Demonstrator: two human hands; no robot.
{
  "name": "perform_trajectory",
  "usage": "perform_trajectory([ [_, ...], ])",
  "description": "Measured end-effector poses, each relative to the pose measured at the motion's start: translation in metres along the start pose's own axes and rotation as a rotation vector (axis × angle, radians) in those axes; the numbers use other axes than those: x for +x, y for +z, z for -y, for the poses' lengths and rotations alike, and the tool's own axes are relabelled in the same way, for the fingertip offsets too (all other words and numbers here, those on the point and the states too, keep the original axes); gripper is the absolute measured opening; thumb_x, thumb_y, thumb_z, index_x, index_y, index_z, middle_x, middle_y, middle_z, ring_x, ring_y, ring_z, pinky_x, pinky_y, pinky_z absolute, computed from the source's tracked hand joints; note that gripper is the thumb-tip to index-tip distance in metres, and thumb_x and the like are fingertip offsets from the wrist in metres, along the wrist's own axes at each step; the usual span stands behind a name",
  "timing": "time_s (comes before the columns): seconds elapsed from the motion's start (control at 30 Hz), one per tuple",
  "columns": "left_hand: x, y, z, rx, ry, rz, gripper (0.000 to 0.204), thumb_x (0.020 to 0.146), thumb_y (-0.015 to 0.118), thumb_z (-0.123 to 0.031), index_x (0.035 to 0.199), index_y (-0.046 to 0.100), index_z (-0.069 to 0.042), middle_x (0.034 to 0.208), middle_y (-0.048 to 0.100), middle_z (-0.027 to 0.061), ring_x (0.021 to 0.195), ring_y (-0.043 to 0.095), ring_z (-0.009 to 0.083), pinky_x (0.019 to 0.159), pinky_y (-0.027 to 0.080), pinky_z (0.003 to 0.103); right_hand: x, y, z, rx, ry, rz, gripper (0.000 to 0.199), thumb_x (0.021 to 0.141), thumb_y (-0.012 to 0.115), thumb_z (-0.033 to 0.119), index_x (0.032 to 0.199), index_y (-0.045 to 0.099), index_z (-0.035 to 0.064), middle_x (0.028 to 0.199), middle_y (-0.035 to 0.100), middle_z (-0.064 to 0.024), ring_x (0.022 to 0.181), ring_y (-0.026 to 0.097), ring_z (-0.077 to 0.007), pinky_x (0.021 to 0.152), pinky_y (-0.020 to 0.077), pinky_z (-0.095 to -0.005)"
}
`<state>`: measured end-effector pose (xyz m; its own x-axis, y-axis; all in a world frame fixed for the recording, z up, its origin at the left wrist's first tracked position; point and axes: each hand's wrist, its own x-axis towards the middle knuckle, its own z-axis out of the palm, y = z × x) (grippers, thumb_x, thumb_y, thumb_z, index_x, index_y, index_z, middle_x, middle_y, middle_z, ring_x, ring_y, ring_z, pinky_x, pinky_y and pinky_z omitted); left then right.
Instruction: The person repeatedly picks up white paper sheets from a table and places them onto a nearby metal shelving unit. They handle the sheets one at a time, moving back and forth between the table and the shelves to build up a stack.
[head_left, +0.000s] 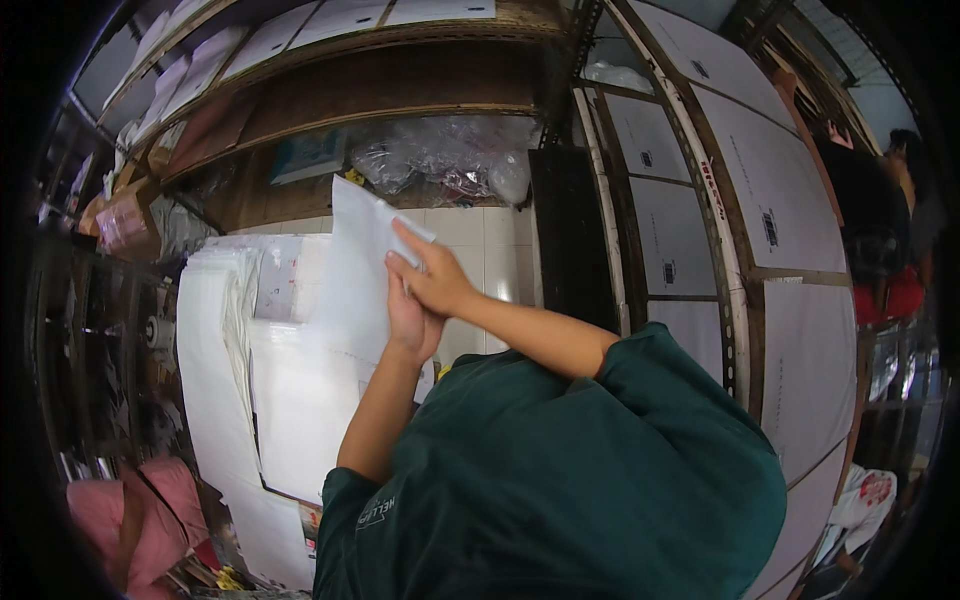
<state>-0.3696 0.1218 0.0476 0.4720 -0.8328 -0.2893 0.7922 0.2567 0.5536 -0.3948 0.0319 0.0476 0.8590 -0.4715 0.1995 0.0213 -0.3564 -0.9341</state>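
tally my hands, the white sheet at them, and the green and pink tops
Hands (left hand, right hand): 2
White sheet: 1
Green top: 1
Pink top: 1
Total: 5

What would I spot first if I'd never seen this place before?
Probably the big dark green shirt, which fills much of the lower middle. Just above and left of it, the right hand and left hand meet at the right edge of a raised white sheet. Then maybe the shiny heap of clear plastic near the top.
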Motion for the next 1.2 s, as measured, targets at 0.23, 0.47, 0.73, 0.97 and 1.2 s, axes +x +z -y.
perform_trajectory([
  [0.23, -0.04, -0.01, 0.012, 0.339, -0.184, 0.382, 0.081, 0.088, 0.022, -0.066, 0.143, 0.02, -0.007, 0.139, 0.037, 0.0195, 0.122, 0.044, 0.0301, 0.1, 0.034, 0.041, 0.023, -0.106, -0.052, -0.155, 0.137, -0.309, 0.059, 0.071, 0.054, 0.005, 0.129, 0.051, 0.0138, 0.086, 0.066, -0.0118, 0.048, 0.04, -0.0079, 0.049, 0.0388, -0.0245],
  [0.47, -0.053, -0.053, -0.015, 0.378, -0.04, 0.007, 0.069, 0.091, 0.032, -0.058, 0.138, 0.031, -0.008, 0.132, 0.045, 0.0151, 0.116, 0.047, 0.0261, 0.096, 0.036, 0.038, 0.005, -0.172, -0.104, -0.32, 0.033, -0.665, 0.051, 0.07, 0.052, 0.004, 0.12, 0.057, 0.0076, 0.095, 0.065, -0.0152, 0.057, 0.051, -0.0134, 0.056, 0.0429, -0.0262],
  [0.73, -0.065, -0.089, -0.01, 0.396, 0.207, -0.471, 0.057, 0.091, 0.042, -0.047, 0.133, 0.037, -0.009, 0.13, 0.043, 0.014, 0.119, 0.04, 0.0261, 0.101, 0.027, 0.04, -0.011, -0.198, -0.135, -0.372, 0.076, -0.745, 0.052, 0.073, 0.049, 0.001, 0.124, 0.053, 0.0053, 0.113, 0.059, -0.0239, 0.101, 0.059, -0.0325, 0.086, 0.045, -0.0337],
  [0.97, -0.095, -0.095, -0.007, 0.367, 0.269, -0.62, 0.056, 0.089, 0.046, -0.045, 0.132, 0.038, -0.01, 0.128, 0.043, 0.0126, 0.12, 0.039, 0.0262, 0.1, 0.028, 0.04, 0.002, -0.174, -0.159, -0.479, 0.061, -0.69, 0.055, 0.072, 0.046, 0.002, 0.126, 0.052, 0.0096, 0.099, 0.059, -0.0249, 0.092, 0.057, -0.0389, 0.084, 0.0448, -0.0402],
  [1.2, -0.132, -0.101, -0.004, 0.308, 0.467, -0.764, 0.039, 0.089, 0.055, -0.032, 0.118, 0.051, -0.008, 0.107, 0.058, 0.0068, 0.095, 0.055, 0.0155, 0.082, 0.043, 0.031, 0.013, -0.15, -0.154, -0.423, 0.096, -0.524, 0.049, 0.072, 0.051, -0.003, 0.118, 0.059, 0.0109, 0.112, 0.061, -0.0145, 0.104, 0.056, -0.0286, 0.092, 0.0418, -0.0354],
])
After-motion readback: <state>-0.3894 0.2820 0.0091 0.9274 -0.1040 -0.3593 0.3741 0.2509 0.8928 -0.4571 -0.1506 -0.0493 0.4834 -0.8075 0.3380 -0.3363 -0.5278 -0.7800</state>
